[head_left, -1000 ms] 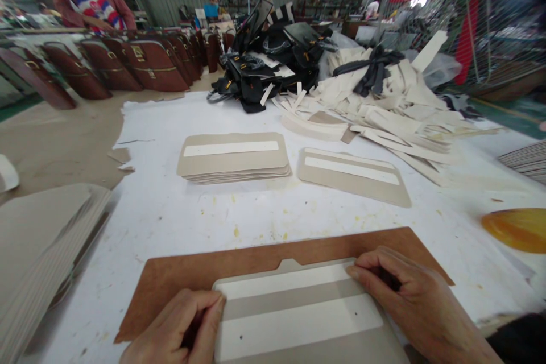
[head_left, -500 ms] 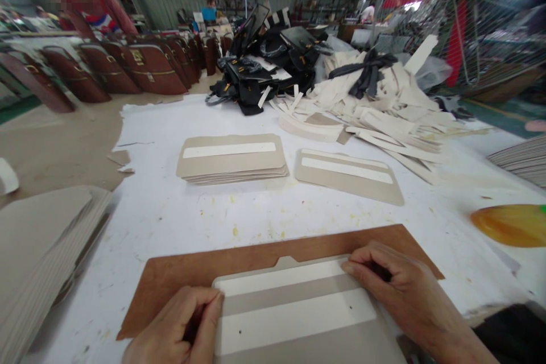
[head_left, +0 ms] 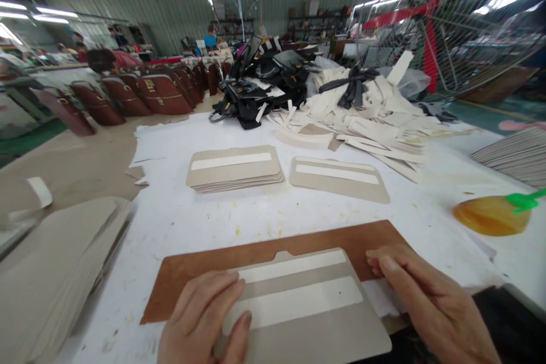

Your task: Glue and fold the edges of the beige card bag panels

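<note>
A: Item one, largest?
B: Worktop (head_left: 179, 216), white-covered. At six o'clock a brown board (head_left: 200, 273) is laid flat.

A: On the board?
B: A grey card panel (head_left: 307, 324) with two white strips is carried, overhanging the near edge.

A: The hands?
B: Left hand (head_left: 205, 318), at seven o'clock, is spread flat on the panel's left end. Right hand (head_left: 422, 301), at five, is held open, fingertips at the panel's right corner.

A: Beyond?
B: A stack of like panels (head_left: 234, 168) is recorded at twelve o'clock.
</note>
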`<act>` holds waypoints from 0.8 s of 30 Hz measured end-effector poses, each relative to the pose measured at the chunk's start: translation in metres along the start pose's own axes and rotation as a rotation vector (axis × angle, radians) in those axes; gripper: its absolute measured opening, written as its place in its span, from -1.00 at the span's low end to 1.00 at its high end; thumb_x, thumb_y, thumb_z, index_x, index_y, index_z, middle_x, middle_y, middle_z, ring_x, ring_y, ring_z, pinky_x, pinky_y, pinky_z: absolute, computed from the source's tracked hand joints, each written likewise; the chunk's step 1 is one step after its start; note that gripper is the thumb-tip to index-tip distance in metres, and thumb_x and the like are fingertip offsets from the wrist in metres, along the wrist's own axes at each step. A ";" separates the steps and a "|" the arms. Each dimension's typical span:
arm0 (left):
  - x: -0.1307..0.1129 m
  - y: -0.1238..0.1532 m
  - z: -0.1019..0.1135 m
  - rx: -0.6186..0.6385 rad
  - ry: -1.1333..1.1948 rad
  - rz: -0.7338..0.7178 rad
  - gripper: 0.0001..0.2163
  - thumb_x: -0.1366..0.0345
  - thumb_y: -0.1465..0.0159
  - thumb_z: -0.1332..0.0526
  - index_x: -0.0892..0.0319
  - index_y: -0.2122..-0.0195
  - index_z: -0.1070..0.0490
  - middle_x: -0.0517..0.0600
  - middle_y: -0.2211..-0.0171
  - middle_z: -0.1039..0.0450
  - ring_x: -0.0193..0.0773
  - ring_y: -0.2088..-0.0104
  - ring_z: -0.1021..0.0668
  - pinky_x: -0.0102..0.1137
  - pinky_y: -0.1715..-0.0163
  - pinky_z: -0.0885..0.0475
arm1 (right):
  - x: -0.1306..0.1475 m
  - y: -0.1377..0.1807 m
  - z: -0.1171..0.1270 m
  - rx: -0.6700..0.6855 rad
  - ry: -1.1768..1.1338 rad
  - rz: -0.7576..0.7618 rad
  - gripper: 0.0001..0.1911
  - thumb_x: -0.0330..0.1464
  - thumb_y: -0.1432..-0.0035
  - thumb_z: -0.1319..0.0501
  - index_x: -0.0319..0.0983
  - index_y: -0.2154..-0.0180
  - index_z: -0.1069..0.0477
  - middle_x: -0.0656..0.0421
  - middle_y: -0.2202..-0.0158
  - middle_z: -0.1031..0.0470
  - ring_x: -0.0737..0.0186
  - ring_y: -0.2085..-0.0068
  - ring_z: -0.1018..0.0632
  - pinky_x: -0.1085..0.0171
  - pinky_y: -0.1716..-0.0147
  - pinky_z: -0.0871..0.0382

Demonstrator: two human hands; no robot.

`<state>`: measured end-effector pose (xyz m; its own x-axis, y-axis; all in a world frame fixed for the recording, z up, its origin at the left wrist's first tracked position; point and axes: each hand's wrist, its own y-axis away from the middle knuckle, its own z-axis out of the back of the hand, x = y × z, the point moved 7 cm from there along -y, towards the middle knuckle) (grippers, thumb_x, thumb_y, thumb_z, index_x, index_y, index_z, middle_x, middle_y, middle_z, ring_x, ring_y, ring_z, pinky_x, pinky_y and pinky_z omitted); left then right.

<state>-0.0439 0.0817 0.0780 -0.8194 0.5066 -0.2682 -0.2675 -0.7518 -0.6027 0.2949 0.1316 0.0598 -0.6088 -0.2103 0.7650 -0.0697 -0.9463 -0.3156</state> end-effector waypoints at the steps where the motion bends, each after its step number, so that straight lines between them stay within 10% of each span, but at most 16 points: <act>1: -0.005 0.000 -0.005 0.021 -0.015 -0.089 -0.71 0.27 -0.45 -0.26 0.09 -0.18 -0.50 0.08 -0.06 -0.65 -0.07 -0.09 -0.64 -0.25 -0.07 -0.60 | 0.018 0.001 -0.008 0.045 0.047 0.162 -0.74 -0.18 -0.49 -0.22 -0.10 0.13 -0.67 0.13 0.16 -0.68 0.13 0.15 -0.69 0.29 0.18 -0.63; 6: -0.018 -0.001 -0.028 0.180 -0.115 -0.276 -0.43 -0.12 -0.48 -0.23 0.22 -0.31 -0.44 0.17 -0.19 -0.60 0.04 -0.20 -0.57 -0.12 -0.19 -0.55 | 0.072 0.009 -0.051 0.143 0.207 0.672 -0.74 -0.33 -0.53 -0.16 -0.18 0.00 -0.63 0.06 0.06 -0.66 0.11 0.03 -0.66 0.20 0.06 -0.63; 11: -0.018 -0.005 -0.035 0.348 -0.100 -0.190 -0.34 -0.25 -0.43 -0.26 0.20 -0.30 -0.45 0.15 -0.11 -0.65 0.00 -0.06 -0.65 -0.14 -0.12 -0.55 | 0.066 0.013 -0.084 0.283 0.400 0.761 -0.74 -0.30 -0.54 -0.17 -0.21 -0.11 -0.57 0.09 0.04 -0.63 0.09 0.08 -0.61 0.10 0.07 -0.53; 24: -0.024 -0.008 -0.032 0.206 -0.101 -0.119 -0.54 -0.07 -0.54 -0.12 0.26 -0.10 -0.51 0.11 0.06 -0.68 -0.04 0.10 -0.68 -0.13 0.08 -0.57 | 0.068 0.022 -0.090 0.253 0.616 0.910 -0.72 -0.34 -0.54 -0.12 -0.21 -0.07 -0.58 0.10 0.05 -0.66 0.01 0.09 -0.61 -0.02 0.07 -0.40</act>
<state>-0.0057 0.0891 0.0653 -0.8197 0.5596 -0.1221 -0.4540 -0.7648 -0.4571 0.1812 0.1182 0.0546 -0.6422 -0.7569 -0.1211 0.7189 -0.5399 -0.4379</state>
